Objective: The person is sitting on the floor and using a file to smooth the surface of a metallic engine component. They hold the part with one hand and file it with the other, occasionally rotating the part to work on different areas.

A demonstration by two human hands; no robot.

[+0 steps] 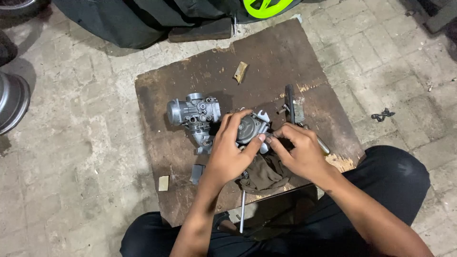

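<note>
A grey metal carburetor part (248,128) is gripped in my left hand (229,154) over a worn brown board (281,52). My right hand (299,151) pinches its right side with thumb and fingertips; what lies between those fingers is hidden. A second, whole grey carburetor (193,114) stands on the board just left of my hands, untouched. Under my hands lies a dark brown rag (266,175).
A dark tool (291,102) and a small tan scrap (240,72) lie on the board. A metal rod (242,209) sticks out below the rag. Paved floor surrounds the board, with a metal rim (12,100) at left and a dark cover (128,21) behind.
</note>
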